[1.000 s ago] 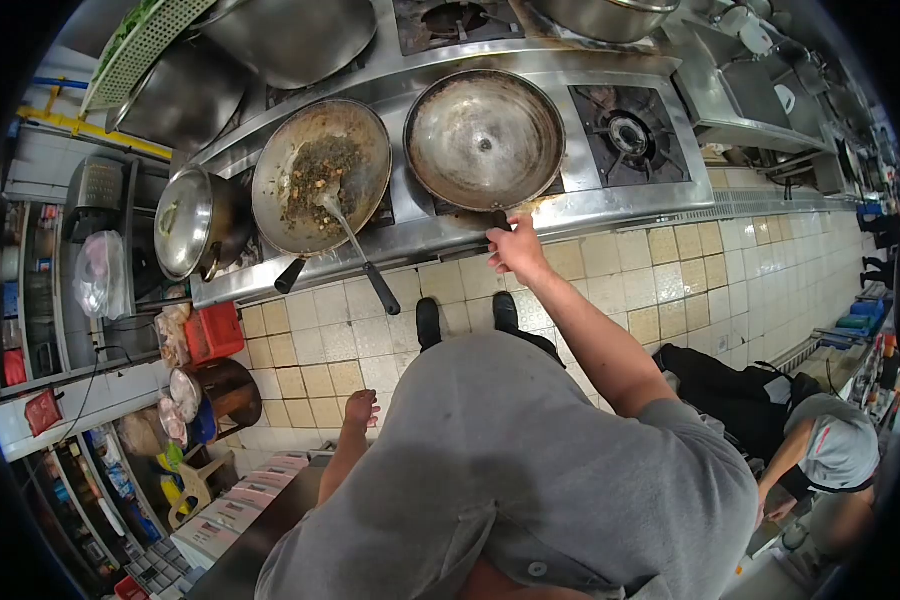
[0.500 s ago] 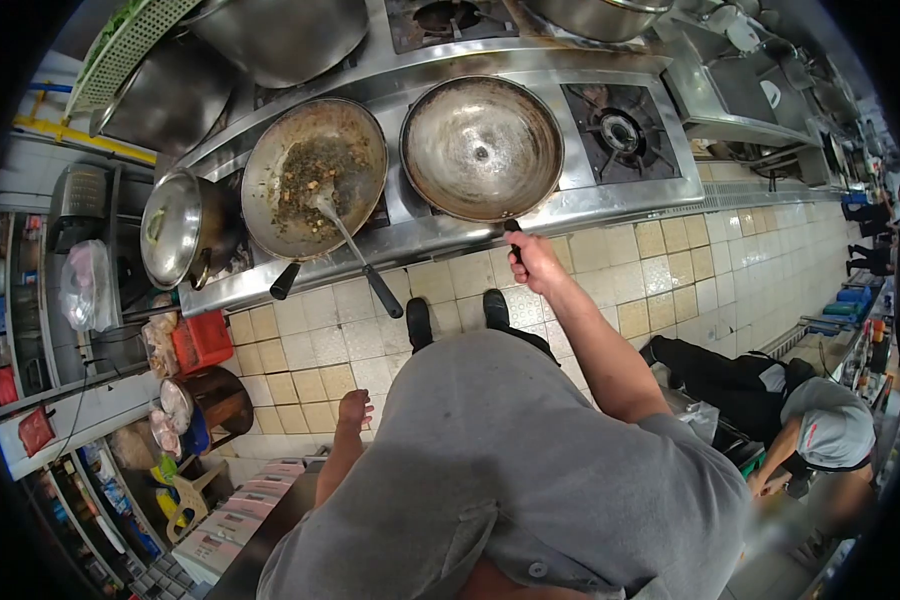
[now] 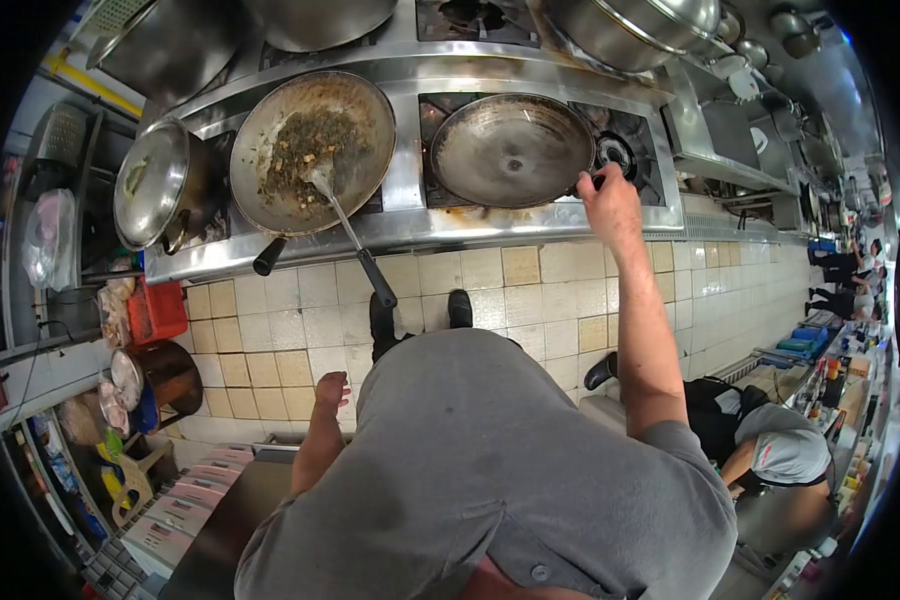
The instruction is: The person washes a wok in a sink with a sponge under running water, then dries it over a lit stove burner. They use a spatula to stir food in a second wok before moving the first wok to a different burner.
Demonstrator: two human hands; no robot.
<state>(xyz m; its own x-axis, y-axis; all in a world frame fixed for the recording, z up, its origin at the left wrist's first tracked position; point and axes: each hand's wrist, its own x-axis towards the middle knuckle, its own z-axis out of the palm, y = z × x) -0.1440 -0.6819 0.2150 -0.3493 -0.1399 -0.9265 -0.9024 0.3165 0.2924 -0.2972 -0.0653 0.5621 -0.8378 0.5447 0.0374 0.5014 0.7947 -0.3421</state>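
Note:
The empty round pan point(image 3: 514, 150) rests over a burner, its handle now toward the right. My right hand point(image 3: 610, 200) is closed around the pan's handle at its right edge, the handle mostly hidden by the fingers. My left hand point(image 3: 332, 390) hangs low beside my body, fingers apart and holding nothing. To the left on the stove sits a second pan point(image 3: 255, 150) with dark chopped greens and brown bits. A spatula point(image 3: 345, 222) leans in it, its black handle sticking out over the front edge.
A lidded pot point(image 3: 155, 185) stands at the stove's left end. Large pots point(image 3: 175, 50) line the back, and a burner point(image 3: 615, 152) shows at right. A red crate point(image 3: 157, 310) is on the left. Another person point(image 3: 785, 445) bends over at lower right.
The empty pan has turned, its handle swinging from the front to the right with my right hand on it. My view has shifted. The co-worker remains at lower right.

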